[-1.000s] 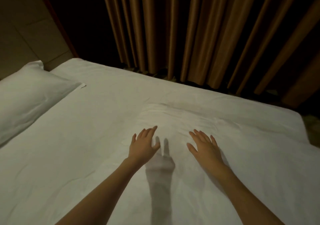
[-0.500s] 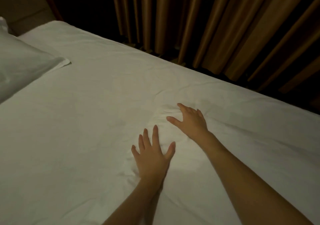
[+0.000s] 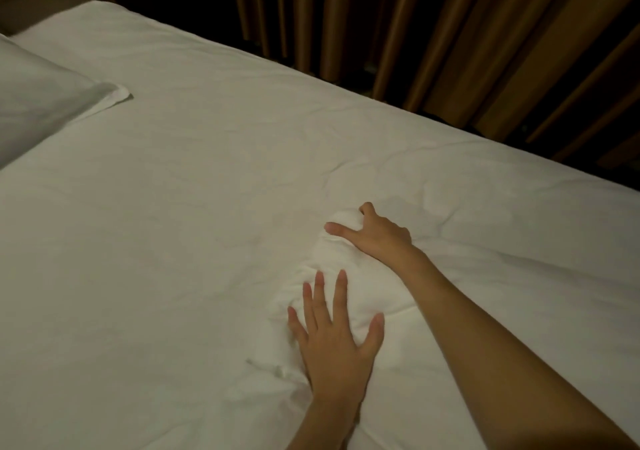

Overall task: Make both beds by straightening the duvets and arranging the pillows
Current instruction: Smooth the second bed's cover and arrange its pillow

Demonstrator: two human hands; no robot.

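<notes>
White cotton covers the whole working surface: the duvet (image 3: 214,228) lies spread across the bed and fills most of the head view, with one pillow (image 3: 38,103) resting at the upper left, well apart from my hands. I note a raised bunch of fabric (image 3: 346,276) near the middle of the cover, and both hands are on it. My right hand (image 3: 377,235) sits at the far end of the bunch, its fingers curled into the cloth and gathering a fold while the thumb lies out flat toward the left. My left hand (image 3: 336,342) rests at the near end, palm down, fingers straight and spread, pressing and holding nothing. The bunch runs its long axis from the left hand up and away to the right hand, so it lies directly ahead of the left fingertips and under the right palm. I judge the step in hand to be flattening this ridge, and that the next stroke should run outward from it, the left hand being the nearer. Open cover extends far to the left; to the right, the bed's far edge (image 3: 519,131) runs diagonally close beside the brown curtains (image 3: 450,34), so room that way is tighter. Only this bed is in sight.
</notes>
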